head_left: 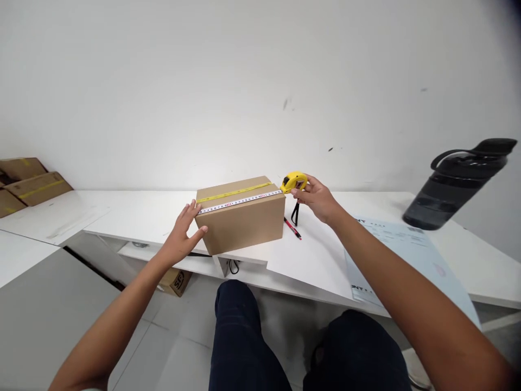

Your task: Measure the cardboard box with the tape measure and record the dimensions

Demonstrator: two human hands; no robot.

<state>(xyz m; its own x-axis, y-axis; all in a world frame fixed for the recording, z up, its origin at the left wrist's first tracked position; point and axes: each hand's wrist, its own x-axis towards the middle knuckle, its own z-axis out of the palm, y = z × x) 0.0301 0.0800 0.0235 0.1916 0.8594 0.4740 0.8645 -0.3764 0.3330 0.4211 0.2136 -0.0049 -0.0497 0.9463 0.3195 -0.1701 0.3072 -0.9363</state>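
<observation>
A brown cardboard box [246, 224] sits on the white desk, with a yellow strip along its top. Across the top, near the front edge, lies the pulled-out blade [240, 201] of a tape measure. My left hand [185, 231] grips the box's left end, its fingers at the blade's end and the thumb against the front face; the blade's tip is hidden. Just past the right end of the box, my right hand [315, 198] is closed on the yellow tape measure case [293, 181]. A black wrist strap [295, 213] hangs from the case.
A red and black pen [292, 228] lies right of the box. Farther right are a light blue printed sheet [411, 255] and a dark bottle [451, 187]. Several cardboard boxes [38, 187] stand at far left. Another carton [175, 281] is under the white desk [134, 214].
</observation>
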